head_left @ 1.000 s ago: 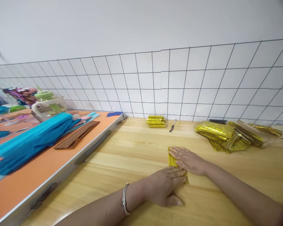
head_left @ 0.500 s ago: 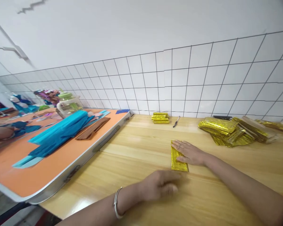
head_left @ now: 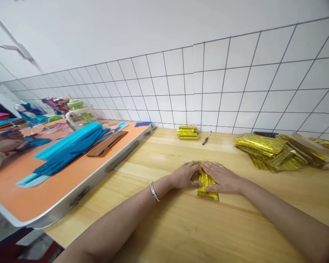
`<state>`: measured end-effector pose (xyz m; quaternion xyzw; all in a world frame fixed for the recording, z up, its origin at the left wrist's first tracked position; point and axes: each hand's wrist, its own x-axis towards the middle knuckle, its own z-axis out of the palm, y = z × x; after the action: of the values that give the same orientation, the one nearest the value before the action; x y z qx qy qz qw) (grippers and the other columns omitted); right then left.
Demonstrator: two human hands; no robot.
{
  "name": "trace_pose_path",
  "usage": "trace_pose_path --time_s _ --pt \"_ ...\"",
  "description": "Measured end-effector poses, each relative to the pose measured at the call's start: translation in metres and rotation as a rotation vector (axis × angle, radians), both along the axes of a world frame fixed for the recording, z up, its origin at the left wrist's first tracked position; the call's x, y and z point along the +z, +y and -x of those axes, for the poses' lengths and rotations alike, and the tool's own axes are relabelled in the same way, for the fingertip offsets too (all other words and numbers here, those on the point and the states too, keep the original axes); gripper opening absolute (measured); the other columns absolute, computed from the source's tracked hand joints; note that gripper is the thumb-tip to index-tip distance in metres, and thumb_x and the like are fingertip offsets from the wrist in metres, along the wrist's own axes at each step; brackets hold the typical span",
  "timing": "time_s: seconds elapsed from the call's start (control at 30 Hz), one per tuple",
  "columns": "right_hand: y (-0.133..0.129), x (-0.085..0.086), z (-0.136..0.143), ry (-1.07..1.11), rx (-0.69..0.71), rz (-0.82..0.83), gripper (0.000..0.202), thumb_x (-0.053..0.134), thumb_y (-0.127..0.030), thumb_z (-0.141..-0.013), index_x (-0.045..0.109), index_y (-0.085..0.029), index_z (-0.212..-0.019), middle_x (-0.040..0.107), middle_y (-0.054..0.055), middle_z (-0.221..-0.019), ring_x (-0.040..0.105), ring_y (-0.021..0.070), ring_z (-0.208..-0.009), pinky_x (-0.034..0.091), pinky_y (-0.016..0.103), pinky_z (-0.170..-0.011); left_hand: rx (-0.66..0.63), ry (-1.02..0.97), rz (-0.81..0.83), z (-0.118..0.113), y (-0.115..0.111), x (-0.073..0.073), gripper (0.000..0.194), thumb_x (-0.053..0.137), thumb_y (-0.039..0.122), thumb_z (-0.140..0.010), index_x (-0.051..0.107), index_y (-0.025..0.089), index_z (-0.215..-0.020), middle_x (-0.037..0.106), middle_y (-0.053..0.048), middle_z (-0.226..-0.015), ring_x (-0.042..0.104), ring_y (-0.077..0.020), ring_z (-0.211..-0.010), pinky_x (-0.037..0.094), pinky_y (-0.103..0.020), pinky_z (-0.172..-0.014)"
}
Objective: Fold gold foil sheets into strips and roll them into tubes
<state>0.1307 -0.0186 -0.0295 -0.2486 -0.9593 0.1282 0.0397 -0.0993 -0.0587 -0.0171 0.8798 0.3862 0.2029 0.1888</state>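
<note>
A shiny gold foil piece [head_left: 207,195], rectangular, lies on the wooden table in front of me. My right hand [head_left: 222,178] rests flat on its upper right part, fingers stretched out and thumb apart. On the left side, my left hand [head_left: 185,175] touches the upper left edge of the foil, fingers slightly bent and thumb spread away from them. The fingertips of both hands nearly meet at the foil's top end. Part of the foil is hidden under the hands.
Stacked gold foil [head_left: 263,146] lies at the right; small gold bundles [head_left: 187,133] and a pen [head_left: 207,138] lie near the wall. An orange-topped table [head_left: 63,190] at left bears blue fabric [head_left: 71,146], brown strips [head_left: 108,144] and a green-lidded jug [head_left: 76,106]. Another person's hand [head_left: 8,140] is at far left.
My left hand has moved up and away from me, from below the foil to its upper left edge. My right hand stays on the foil. The view has shifted slightly.
</note>
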Motion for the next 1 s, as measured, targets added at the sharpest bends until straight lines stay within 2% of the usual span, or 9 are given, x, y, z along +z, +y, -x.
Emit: trace_pose_path --time_s 0.1,0.2,0.3,0.43,0.6,0.73,0.9,1.0 --pt "0.001 -0.002 0.000 0.002 -0.007 0.000 0.098 0.042 -0.072 -0.076 0.003 -0.017 -0.146 0.006 0.011 -0.152 0.010 0.0301 -0.138 0.011 0.044 -0.112 -0.063 0.100 -0.062 0.004 0.005 0.003 0.051 0.068 0.048 -0.071 0.050 0.019 -0.109 0.051 -0.010 -0.119 0.047 -0.0250 -0.112 0.035 -0.036 -0.098" --pt "0.001 -0.005 -0.001 0.025 -0.026 0.004 0.101 0.043 -0.073 -0.075 -0.002 -0.017 -0.146 0.004 0.010 -0.152 0.011 0.0304 -0.138 0.012 0.044 -0.112 -0.115 0.168 -0.092 0.007 0.009 0.008 0.072 0.062 0.059 -0.072 0.038 0.022 -0.128 0.045 -0.011 -0.132 0.041 -0.0251 -0.122 0.027 -0.037 -0.104" --pt "0.000 -0.008 -0.001 0.034 -0.037 0.006 0.103 0.044 -0.073 -0.074 -0.005 -0.018 -0.146 0.002 0.010 -0.153 0.010 0.0297 -0.138 0.012 0.043 -0.112 -0.095 0.262 -0.117 0.009 0.009 0.011 0.087 0.053 0.068 -0.072 0.023 0.022 -0.140 0.035 -0.013 -0.142 0.031 -0.0293 -0.131 0.017 -0.043 -0.108" --pt "-0.002 -0.007 -0.001 0.052 -0.039 0.005 0.102 0.044 -0.073 -0.074 -0.004 -0.018 -0.146 0.000 0.008 -0.153 0.009 0.0297 -0.138 0.009 0.042 -0.113 -0.079 0.354 -0.150 0.013 0.009 0.008 0.096 0.045 0.075 -0.071 0.018 0.017 -0.143 0.028 -0.016 -0.146 0.019 -0.0346 -0.135 0.003 -0.050 -0.109" --pt "-0.003 -0.004 0.000 0.022 -0.047 0.026 0.104 0.047 -0.075 -0.070 0.000 -0.020 -0.146 -0.001 0.007 -0.153 0.007 0.0311 -0.138 0.007 0.043 -0.113 -0.097 0.361 -0.106 0.013 0.009 0.000 0.112 0.050 0.079 -0.062 0.009 0.014 -0.144 0.014 -0.019 -0.149 0.008 -0.0374 -0.137 0.006 -0.052 -0.108" --pt "0.000 -0.005 0.001 -0.022 -0.050 0.044 0.111 0.048 -0.077 -0.066 -0.002 -0.019 -0.146 -0.005 0.007 -0.152 0.004 0.0307 -0.138 0.006 0.043 -0.113 -0.078 0.398 -0.064 0.012 0.010 -0.005 0.118 0.053 0.078 -0.059 0.003 0.014 -0.145 0.008 -0.020 -0.150 0.000 -0.0392 -0.137 0.005 -0.056 -0.106" --pt "0.003 -0.005 0.001 -0.040 -0.047 0.050 0.112 0.050 -0.077 -0.065 -0.001 -0.018 -0.146 -0.003 0.008 -0.152 0.003 0.0318 -0.138 0.007 0.044 -0.113 -0.087 0.409 -0.036 0.010 0.012 -0.008 0.121 0.056 0.077 -0.058 -0.001 0.016 -0.145 0.004 -0.020 -0.150 0.000 -0.0401 -0.137 0.005 -0.059 -0.105" --pt "0.003 -0.005 0.000 -0.048 -0.041 0.038 0.113 0.050 -0.077 -0.064 0.000 -0.017 -0.146 -0.001 0.010 -0.152 0.005 0.0319 -0.138 0.008 0.045 -0.112 -0.092 0.393 -0.031 0.012 0.012 -0.006 0.120 0.057 0.076 -0.057 0.001 0.017 -0.145 0.005 -0.019 -0.150 0.001 -0.0390 -0.137 0.007 -0.058 -0.106"
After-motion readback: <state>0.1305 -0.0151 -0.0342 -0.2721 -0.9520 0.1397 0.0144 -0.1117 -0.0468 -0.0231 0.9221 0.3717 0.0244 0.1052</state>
